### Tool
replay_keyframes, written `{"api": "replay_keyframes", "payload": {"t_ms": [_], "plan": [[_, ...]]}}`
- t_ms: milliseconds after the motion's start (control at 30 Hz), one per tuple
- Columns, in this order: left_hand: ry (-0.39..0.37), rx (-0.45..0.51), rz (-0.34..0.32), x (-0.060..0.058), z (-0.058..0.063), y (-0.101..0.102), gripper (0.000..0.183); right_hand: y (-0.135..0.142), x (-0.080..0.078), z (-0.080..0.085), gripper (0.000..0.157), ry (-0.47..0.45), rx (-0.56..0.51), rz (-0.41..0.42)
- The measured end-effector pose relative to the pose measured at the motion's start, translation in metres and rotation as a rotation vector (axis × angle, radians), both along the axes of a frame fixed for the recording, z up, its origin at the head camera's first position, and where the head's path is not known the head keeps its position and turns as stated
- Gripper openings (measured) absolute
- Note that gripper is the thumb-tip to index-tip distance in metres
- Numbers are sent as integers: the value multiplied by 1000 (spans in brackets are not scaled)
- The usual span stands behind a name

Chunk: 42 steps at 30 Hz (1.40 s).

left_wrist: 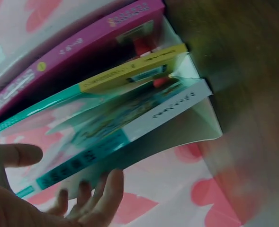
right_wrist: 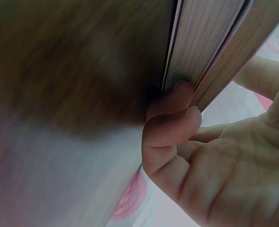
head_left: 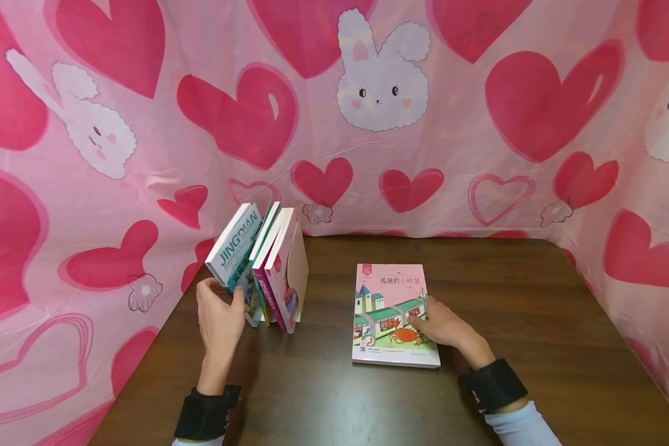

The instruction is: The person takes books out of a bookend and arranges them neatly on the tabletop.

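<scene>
- A left hand [head_left: 221, 316], at 8 o'clock from frame centre, spreads thumb and loosely bent fingers either side of a teal-and-white book [head_left: 240, 248]; how firmly it touches, one cannot tell
- The book leans toward 10 o'clock at the row's outer end, beside a green-and-yellow book [left_wrist: 132, 68] and a magenta-spined book [left_wrist: 58, 55]; a cream panel [head_left: 298, 266], apparently a bookend, stands at the row's 3 o'clock side
- At 4 o'clock, a right hand [head_left: 443, 322] pinches the edge of a pink crab book [head_left: 390, 297], thumb over the cover, fingers curled beneath
- The work looks midway: at least three books already stand, one tilted; the pink crab book, apparently atop another, remains at 5 o'clock on the table [head_left: 502, 279], well apart from the row
</scene>
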<state>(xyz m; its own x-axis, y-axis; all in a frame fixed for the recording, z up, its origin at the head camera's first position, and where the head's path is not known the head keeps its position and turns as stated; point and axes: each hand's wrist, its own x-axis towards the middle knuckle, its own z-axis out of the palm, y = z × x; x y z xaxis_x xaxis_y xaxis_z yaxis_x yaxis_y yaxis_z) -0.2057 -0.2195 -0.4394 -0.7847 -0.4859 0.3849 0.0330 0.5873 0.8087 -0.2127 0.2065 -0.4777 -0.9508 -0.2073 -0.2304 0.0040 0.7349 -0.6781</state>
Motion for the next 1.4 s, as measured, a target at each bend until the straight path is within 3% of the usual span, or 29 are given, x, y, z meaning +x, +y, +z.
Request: {"api": "replay_keyframes", "payload": {"t_ms": [133, 367, 700, 1000, 1400], "plan": [[-60, -22, -45, -3, -3, -4, 47, 0, 0, 0, 71, -6, 8, -3], [-87, -45, -143, -12, -6, -9, 54, 1, -1, 0, 72, 1, 20, -5], [-207, 112, -271, -25, -15, -21, 62, 1, -1, -1, 75, -19, 29, -6], [-218, 104, -298, -30, -11, -24, 59, 0, 1, 0, 72, -8, 22, -7], [-184, 32, -316, -25, -12, -22, 55, 1, 0, -1, 71, 3, 33, 1]]}}
